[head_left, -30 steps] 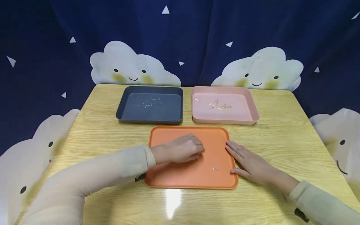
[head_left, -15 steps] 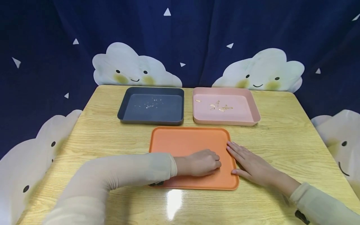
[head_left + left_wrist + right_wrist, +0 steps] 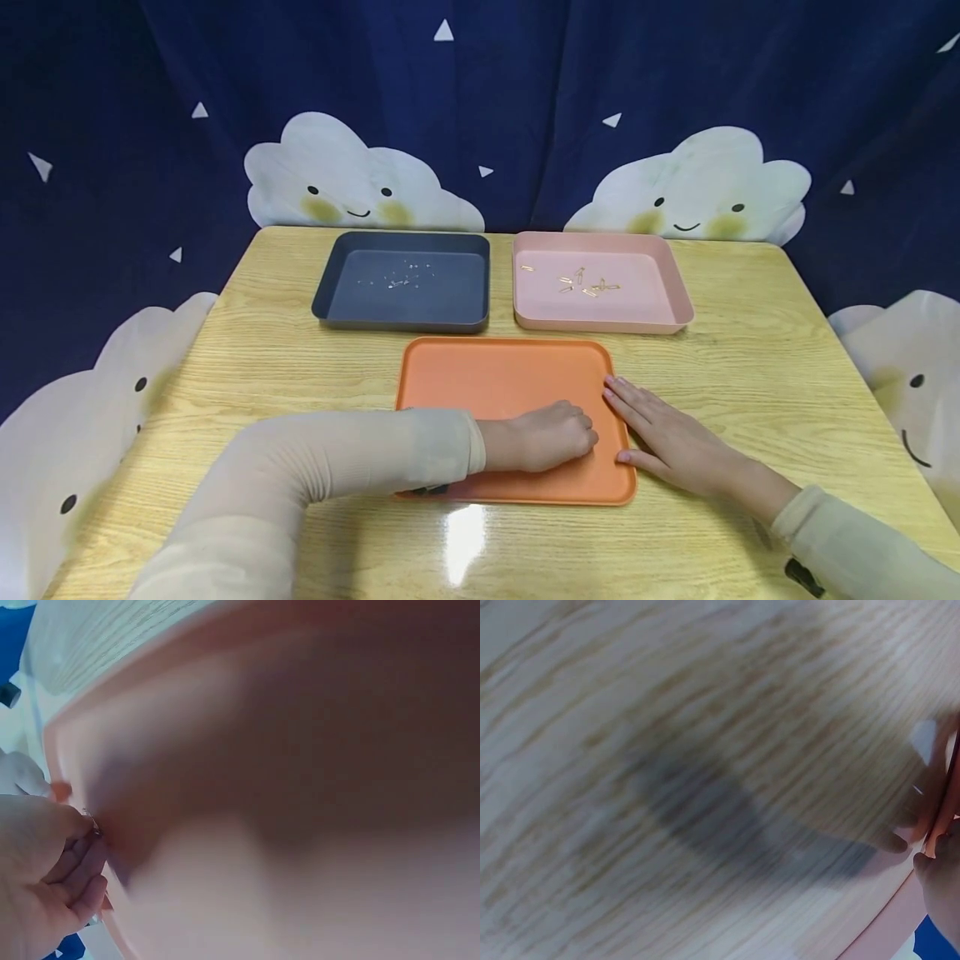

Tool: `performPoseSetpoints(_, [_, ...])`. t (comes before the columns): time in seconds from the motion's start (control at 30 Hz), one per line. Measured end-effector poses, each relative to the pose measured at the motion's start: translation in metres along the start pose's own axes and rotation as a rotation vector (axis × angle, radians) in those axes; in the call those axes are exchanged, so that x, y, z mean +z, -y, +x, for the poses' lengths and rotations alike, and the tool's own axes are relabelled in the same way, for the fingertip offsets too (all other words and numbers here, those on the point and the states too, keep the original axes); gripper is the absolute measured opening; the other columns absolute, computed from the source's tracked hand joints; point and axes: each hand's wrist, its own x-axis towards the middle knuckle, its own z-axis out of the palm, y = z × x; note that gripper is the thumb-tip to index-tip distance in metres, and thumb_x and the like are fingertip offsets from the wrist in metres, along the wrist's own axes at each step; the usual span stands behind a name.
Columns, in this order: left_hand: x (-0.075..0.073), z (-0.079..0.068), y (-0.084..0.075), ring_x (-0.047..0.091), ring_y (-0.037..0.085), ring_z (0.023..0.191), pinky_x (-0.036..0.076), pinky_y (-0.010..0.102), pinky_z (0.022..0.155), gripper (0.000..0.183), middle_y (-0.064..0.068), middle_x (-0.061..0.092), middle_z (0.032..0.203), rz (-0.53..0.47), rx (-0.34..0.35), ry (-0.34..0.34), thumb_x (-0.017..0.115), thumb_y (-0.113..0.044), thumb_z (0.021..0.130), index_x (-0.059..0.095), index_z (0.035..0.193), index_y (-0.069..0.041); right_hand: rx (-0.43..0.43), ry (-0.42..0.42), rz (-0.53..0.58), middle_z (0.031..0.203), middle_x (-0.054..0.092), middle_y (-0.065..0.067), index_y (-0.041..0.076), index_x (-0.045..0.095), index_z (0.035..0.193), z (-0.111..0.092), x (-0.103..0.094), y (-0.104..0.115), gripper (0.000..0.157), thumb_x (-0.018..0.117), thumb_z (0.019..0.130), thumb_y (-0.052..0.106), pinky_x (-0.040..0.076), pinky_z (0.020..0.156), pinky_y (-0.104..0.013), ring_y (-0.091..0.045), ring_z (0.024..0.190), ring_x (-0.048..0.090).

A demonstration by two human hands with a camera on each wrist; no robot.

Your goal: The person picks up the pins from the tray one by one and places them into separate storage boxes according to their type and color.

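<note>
My left hand is low over the right part of the orange tray, its fingers curled. In the left wrist view, its thumb and fingertips pinch a small silver safety pin, mostly covered by the fingers. My right hand lies with fingers extended against the tray's right rim, thumb touching the edge lower down. Small silver pieces lie scattered in the dark blue-grey tray at the back left. Several gold clip-like pieces lie in the pink tray at the back right.
All three trays stand on a light wooden table. The two deeper trays sit side by side just behind the orange one. A dark blue curtain with cloud prints hangs behind the table.
My left hand has moved right and nearer across the orange tray, to where the safety pin lay uncovered a second ago, and now pinches it. My right hand has stayed at the rim.
</note>
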Motion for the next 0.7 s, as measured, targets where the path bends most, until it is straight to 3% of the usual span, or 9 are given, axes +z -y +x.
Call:
performPoseSetpoints(0.23, [0.004, -0.010, 0.009, 0.059, 0.010, 0.101, 0.048, 0.025, 0.092, 0.025, -0.005, 0.065, 0.108, -0.012, 0.032, -0.002, 0.042, -0.021, 0.103, 0.064, 0.114, -0.015, 0.001, 0.002, 0.004, 0.160, 0.024, -0.013, 0.008, 0.024, 0.153, 0.000, -0.002, 0.001, 0.080, 0.059, 0.092, 0.044, -0.006, 0.120, -0.011, -0.023, 0.150, 0.021])
performPoseSetpoints(0.47, [0.007, -0.029, 0.031, 0.061, 0.012, 0.093, 0.049, 0.025, 0.086, 0.023, -0.005, 0.065, 0.099, -0.075, 0.041, -0.023, 0.043, -0.021, 0.102, 0.064, 0.104, -0.015, -0.007, -0.011, -0.008, 0.160, 0.025, -0.013, 0.008, 0.024, 0.153, 0.000, -0.002, 0.001, 0.081, 0.060, 0.091, 0.045, -0.005, 0.120, -0.011, -0.025, 0.149, 0.024])
performPoseSetpoints(0.57, [0.003, -0.037, 0.045, 0.059, 0.011, 0.084, 0.049, 0.022, 0.079, 0.021, -0.005, 0.064, 0.089, -0.202, -0.003, 0.045, 0.045, -0.021, 0.101, 0.063, 0.093, -0.015, -0.003, -0.017, -0.002, 0.160, 0.026, -0.012, 0.008, 0.025, 0.153, 0.000, -0.001, 0.001, 0.081, 0.061, 0.091, 0.045, -0.005, 0.120, -0.012, -0.026, 0.148, 0.026])
performPoseSetpoints(0.7, [-0.004, -0.049, 0.068, 0.048, 0.009, 0.069, 0.040, 0.017, 0.066, 0.018, -0.006, 0.052, 0.072, -0.446, -0.100, 0.142, 0.052, -0.014, 0.096, 0.059, 0.081, -0.013, -0.003, -0.029, 0.004, 0.159, 0.026, -0.013, 0.008, 0.025, 0.153, 0.001, 0.000, 0.001, 0.081, 0.062, 0.090, 0.044, -0.004, 0.120, -0.012, -0.028, 0.147, 0.028])
